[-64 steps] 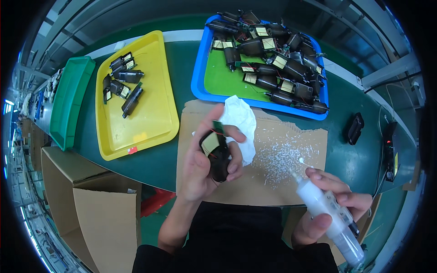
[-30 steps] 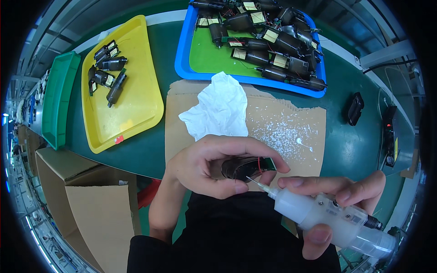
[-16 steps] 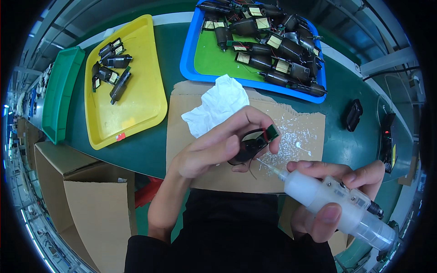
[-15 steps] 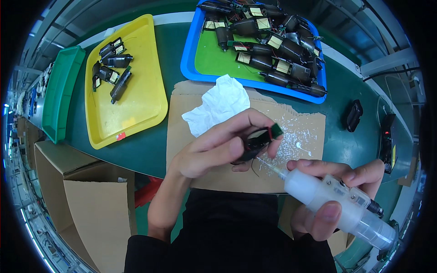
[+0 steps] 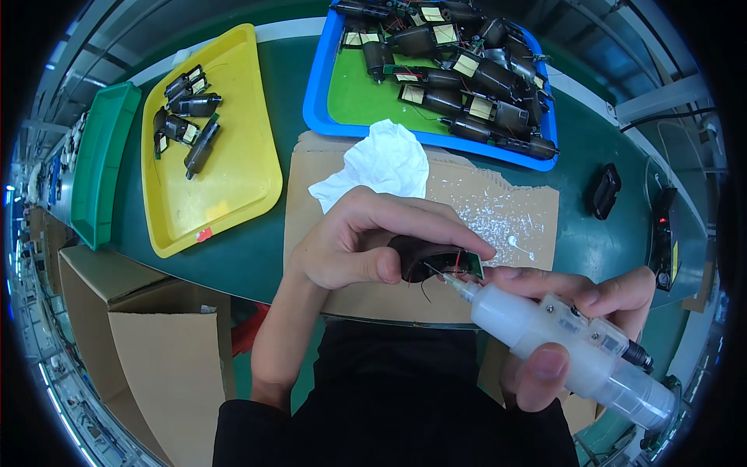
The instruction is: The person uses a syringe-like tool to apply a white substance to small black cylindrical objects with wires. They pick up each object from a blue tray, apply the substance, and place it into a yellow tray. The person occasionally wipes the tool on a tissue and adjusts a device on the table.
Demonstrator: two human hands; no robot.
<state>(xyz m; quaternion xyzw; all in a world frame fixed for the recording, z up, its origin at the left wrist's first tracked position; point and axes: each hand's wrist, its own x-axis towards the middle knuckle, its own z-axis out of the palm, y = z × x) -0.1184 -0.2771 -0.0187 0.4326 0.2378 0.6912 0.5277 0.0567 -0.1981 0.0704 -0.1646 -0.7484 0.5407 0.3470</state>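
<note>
Between the fingers and thumb of my left hand is a dark plastic housing, its open side showing a green circuit board edge and thin wires. My right hand is wrapped round a dispensing syringe with a translucent barrel full of white material. Its thin needle tip points left and reaches into the housing's opening. Below both hands lies a cardboard sheet with white spatters on its right part. A crumpled white tissue rests on the cardboard, just beyond my left hand.
A blue tray at the back holds many dark housings on a green liner. Several more lie in a yellow tray at left, beside a green bin. At right are a small black part and a black device. An open cardboard box stands lower left.
My left hand has turned the housing so its open side faces me. The syringe has shifted slightly left, and its needle now reaches inside the opening.
</note>
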